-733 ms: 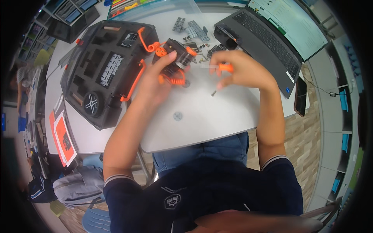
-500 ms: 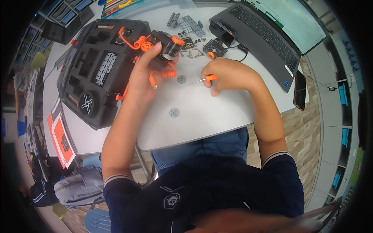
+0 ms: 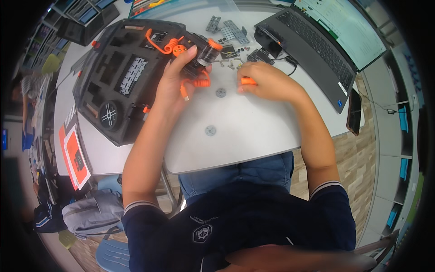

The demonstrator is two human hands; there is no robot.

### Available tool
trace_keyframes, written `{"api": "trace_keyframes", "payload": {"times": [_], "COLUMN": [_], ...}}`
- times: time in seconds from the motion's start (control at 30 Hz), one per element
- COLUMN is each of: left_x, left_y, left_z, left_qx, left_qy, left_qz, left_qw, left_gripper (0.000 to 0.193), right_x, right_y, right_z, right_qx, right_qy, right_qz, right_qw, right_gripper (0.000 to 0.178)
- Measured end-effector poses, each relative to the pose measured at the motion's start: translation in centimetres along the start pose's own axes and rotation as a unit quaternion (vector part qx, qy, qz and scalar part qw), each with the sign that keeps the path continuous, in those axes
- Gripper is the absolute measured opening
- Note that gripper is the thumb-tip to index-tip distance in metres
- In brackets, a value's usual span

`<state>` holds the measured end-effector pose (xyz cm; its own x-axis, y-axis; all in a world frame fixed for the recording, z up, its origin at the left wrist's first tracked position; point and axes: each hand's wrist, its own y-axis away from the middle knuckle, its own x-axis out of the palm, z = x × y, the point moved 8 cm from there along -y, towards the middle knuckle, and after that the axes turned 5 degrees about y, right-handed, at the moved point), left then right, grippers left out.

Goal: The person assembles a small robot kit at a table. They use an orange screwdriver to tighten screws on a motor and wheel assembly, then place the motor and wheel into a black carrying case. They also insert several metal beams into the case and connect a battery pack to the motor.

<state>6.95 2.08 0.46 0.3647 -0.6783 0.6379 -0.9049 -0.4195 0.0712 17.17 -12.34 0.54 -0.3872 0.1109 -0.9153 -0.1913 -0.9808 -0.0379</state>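
While both my hands work over the white desk (image 3: 253, 131), the items stand as follows. Left hand (image 3: 174, 84): fingers clamped around a black motor unit (image 3: 199, 61) with an orange cap and a coiled orange cable (image 3: 197, 84) hanging from it, lifted just above the desk. Right hand (image 3: 267, 81): fingers pinched together on a small orange-handled tool (image 3: 247, 81), its end pointing toward my left hand, the two hands near each other but apart. Between and below the hands: two small grey round discs (image 3: 220, 92) on the desk. To the left of my left hand: an open black foam-lined case (image 3: 113, 81) holding a wheel, grey plates and another orange coil. Beyond both hands: loose grey metal plates (image 3: 229, 28) and scattered screws. Beyond my right hand: an open laptop (image 3: 317, 41), with a dark phone (image 3: 353, 115) further right at the desk edge.
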Motion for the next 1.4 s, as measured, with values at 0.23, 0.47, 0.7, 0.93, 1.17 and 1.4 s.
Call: {"api": "trace_keyframes", "payload": {"times": [0.23, 0.47, 0.7, 0.93, 1.17, 1.4], "left_x": [0.6, 0.5, 1.1, 3.2, 4.0, 3.2], "left_y": [0.4, 0.3, 0.0, 1.0, 1.9, 1.4], "left_z": [0.2, 0.6, 1.2, 0.0, -0.1, 0.4], "left_qx": [-0.008, -0.01, 0.001, 0.14, 0.169, 0.087], "left_qy": [-0.045, -0.066, -0.1, -0.313, -0.375, -0.275], "left_qz": [-0.006, -0.021, 0.014, 0.075, 0.081, 0.034], "left_qw": [0.999, 0.998, 0.995, 0.936, 0.908, 0.957], "left_gripper": [0.027, 0.035, 0.051, 0.07, 0.064, 0.048], "right_x": [0.1, -2.6, -4.1, -2.8, -3.2, -7.9], "right_y": [-1.0, -0.2, 0.4, 0.0, 0.1, 2.5], "right_z": [-0.1, 0.0, -1.0, 0.1, 0.0, -5.7], "right_qx": [0.086, 0.066, 0.113, 0.095, 0.066, -0.002], "right_qy": [0.05, -0.02, -0.332, -0.347, -0.373, -0.664], "right_qz": [-0.15, -0.223, -0.21, -0.118, -0.1, -0.19], "right_qw": [0.984, 0.973, 0.913, 0.925, 0.92, 0.723], "right_gripper": [0.019, 0.019, 0.034, 0.049, 0.05, 0.034]}}
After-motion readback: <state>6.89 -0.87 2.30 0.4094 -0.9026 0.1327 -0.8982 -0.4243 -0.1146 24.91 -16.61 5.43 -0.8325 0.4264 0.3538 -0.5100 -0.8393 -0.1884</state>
